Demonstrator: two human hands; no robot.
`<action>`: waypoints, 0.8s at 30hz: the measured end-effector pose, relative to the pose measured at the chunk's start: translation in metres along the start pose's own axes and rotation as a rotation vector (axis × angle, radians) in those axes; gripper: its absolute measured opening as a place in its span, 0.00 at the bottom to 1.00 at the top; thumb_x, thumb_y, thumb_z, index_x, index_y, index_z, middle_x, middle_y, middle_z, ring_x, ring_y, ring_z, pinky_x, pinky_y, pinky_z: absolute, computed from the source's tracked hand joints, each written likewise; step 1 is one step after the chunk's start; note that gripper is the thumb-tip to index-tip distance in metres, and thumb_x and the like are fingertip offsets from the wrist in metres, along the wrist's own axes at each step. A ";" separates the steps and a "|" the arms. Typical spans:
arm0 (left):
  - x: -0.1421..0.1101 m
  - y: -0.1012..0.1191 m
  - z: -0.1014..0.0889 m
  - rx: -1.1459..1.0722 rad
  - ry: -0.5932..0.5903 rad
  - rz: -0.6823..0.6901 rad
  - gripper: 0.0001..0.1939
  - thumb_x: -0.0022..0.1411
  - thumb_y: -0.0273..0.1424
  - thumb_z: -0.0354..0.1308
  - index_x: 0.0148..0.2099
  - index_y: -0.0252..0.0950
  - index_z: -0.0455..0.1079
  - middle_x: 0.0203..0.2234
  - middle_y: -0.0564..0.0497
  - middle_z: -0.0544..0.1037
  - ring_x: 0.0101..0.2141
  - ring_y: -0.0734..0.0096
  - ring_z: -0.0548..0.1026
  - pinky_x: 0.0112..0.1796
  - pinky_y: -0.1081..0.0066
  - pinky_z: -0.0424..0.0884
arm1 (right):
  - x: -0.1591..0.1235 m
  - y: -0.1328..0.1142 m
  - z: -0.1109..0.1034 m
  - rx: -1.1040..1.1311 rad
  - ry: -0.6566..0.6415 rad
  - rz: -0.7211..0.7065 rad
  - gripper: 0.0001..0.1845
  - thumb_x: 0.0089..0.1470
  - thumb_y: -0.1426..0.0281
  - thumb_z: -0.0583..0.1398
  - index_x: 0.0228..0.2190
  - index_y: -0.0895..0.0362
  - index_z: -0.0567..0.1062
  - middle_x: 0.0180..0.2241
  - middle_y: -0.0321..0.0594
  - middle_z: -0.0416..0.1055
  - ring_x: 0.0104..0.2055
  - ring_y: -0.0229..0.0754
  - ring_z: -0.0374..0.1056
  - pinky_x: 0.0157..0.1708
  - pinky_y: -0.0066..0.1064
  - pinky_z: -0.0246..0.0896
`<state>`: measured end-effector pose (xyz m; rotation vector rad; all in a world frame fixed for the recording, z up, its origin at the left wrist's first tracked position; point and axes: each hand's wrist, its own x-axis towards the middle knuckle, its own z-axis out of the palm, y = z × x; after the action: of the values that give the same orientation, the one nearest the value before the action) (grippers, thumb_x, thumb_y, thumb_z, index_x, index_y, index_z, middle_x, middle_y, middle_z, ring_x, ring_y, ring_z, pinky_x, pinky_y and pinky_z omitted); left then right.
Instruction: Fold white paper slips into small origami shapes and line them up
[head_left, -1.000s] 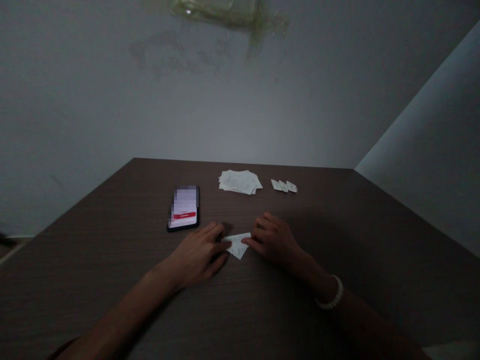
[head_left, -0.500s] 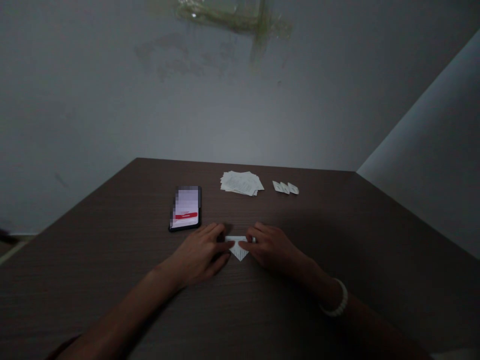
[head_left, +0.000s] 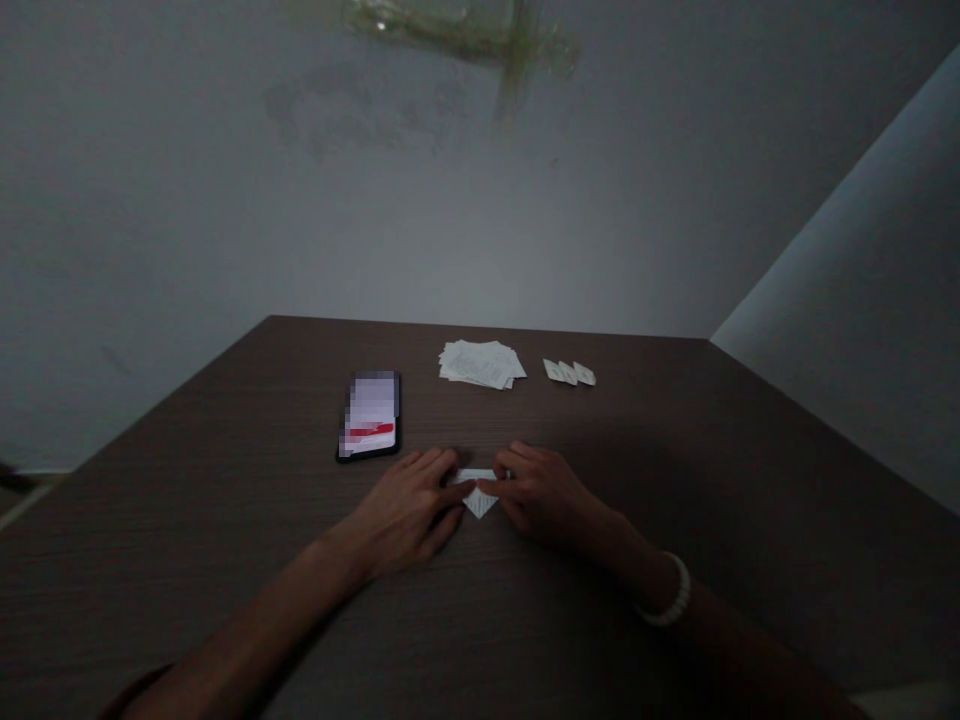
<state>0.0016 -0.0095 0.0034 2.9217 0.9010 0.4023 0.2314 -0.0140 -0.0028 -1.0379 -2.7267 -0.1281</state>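
A small folded piece of printed paper (head_left: pixel 480 503) lies on the table in front of me, its lower end tapering to a point toward me. My left hand (head_left: pixel 416 508) grips its left side, with the fingers curled at the far edge and the thumb lying on the paper. On the right side my right hand (head_left: pixel 541 492) holds it the same way, curled, its thumb close to the left one. Both hands cover the paper's side corners. A pale beaded bracelet (head_left: pixel 681 592) circles my right wrist.
A phone (head_left: pixel 370 415) with a lit screen lies left of the hands on the brown table (head_left: pixel 225 480). Farther back is a loose pile of printed paper sheets (head_left: pixel 481 363). Three small folded papers (head_left: pixel 569 373) overlap to its right. A grey wall (head_left: pixel 480 220) stands behind.
My thumbs have drawn closer together over the middle of the paper, the left one moving slightly right. The whole view has shifted a little; the other papers and the phone stay in place.
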 end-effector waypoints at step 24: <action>-0.002 -0.003 -0.012 0.080 -0.058 -0.024 0.10 0.62 0.29 0.51 0.34 0.33 0.73 0.32 0.45 0.71 0.37 0.59 0.69 0.39 0.60 0.69 | -0.002 0.002 0.008 0.030 -0.008 0.014 0.14 0.56 0.75 0.56 0.44 0.54 0.74 0.37 0.42 0.68 0.38 0.42 0.58 0.33 0.32 0.50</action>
<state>-0.0050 -0.0088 0.0139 2.9743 0.9651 0.2853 0.2326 -0.0123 -0.0107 -1.0511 -2.7191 -0.0810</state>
